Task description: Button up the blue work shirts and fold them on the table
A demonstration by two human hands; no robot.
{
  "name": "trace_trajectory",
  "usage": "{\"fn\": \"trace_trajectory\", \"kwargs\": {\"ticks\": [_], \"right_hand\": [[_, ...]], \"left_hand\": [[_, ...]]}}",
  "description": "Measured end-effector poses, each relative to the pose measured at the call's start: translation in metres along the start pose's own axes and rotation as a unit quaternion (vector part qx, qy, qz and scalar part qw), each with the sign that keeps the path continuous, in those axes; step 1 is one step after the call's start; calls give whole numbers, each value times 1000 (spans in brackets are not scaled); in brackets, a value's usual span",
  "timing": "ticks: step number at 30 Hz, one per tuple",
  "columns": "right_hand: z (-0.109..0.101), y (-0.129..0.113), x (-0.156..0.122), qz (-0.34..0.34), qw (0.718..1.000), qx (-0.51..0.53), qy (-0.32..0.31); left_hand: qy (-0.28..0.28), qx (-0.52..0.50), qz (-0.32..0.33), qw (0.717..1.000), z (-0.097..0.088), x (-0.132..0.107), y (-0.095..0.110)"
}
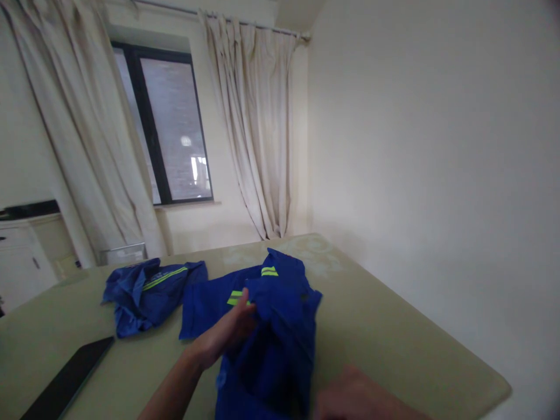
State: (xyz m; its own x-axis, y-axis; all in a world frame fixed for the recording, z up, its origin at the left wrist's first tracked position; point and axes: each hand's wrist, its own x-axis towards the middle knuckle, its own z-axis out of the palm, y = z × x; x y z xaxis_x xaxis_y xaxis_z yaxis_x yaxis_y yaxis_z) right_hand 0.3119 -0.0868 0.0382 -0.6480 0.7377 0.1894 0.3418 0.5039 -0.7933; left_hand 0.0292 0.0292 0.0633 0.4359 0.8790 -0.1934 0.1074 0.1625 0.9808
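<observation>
A blue garment with yellow-green stripes (pixel 284 315) lies bunched on the table, its near part raised in folds with a dark opening. From the left, my left hand (pixel 231 326) reaches into its folds, thumb up and fingers partly hidden by the cloth it grips. My right hand (pixel 350 396) is low in the view, beside the garment's near right edge. Motion smears its fingers, so I cannot make out their shape or any hold. A second crumpled blue garment (pixel 149 297), also striped yellow-green, rests to the left, close to the first one's flat part.
The table has a pale green cover (pixel 371 326). A flat black object (pixel 70 379) lies at the table's front left. Beyond the far edge are a window (pixel 175 122) and long cream curtains (pixel 258 116). A white wall (pixel 429 146) runs along the right.
</observation>
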Motion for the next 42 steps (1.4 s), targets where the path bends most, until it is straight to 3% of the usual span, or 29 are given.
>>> {"fn": "trace_trajectory", "kwargs": {"ticks": [2,3,5,6,7,9,11,13,15,19,23,27,29,32,34,37,39,42], "right_hand": [[-25,12,9,41,988,46,140],[-38,22,18,68,974,41,213],[-56,49,41,105,937,-48,330],[-60,65,52,114,924,-96,353],[-60,81,62,119,923,-138,338],[-53,108,76,139,935,-207,251],[-42,128,82,164,941,-252,157],[-39,140,82,187,933,-286,112],[-49,150,81,215,916,-317,115],[-95,175,74,296,874,-335,193],[-134,194,70,315,853,-332,250],[-145,188,88,285,858,-335,266],[-140,174,101,259,866,-338,262],[-122,140,109,217,876,-339,267],[-105,115,98,205,884,-327,264],[-78,86,62,203,920,-293,165],[-63,77,35,203,931,-286,96],[-48,77,8,225,930,-285,64]], "left_hand": [[-47,186,6,981,0,1,-20],[-28,277,30,960,0,3,-31],[75,425,83,898,1,6,-53],[132,474,96,866,1,8,-64],[172,508,97,838,1,9,-75],[185,550,76,811,-3,12,-92],[171,567,57,804,-13,16,-102],[170,574,38,800,-29,20,-106],[182,583,15,791,-47,27,-104],[228,599,-27,767,-78,47,-103],[267,581,-34,768,-92,74,-106],[300,564,-17,769,-96,98,-109],[315,559,-4,767,-98,106,-109],[383,530,-13,756,-99,113,-107],[428,509,-22,746,-98,116,-102],[442,496,6,747,-93,113,-89],[435,485,40,758,-89,104,-79],[397,464,80,788,-80,72,-76]]}}
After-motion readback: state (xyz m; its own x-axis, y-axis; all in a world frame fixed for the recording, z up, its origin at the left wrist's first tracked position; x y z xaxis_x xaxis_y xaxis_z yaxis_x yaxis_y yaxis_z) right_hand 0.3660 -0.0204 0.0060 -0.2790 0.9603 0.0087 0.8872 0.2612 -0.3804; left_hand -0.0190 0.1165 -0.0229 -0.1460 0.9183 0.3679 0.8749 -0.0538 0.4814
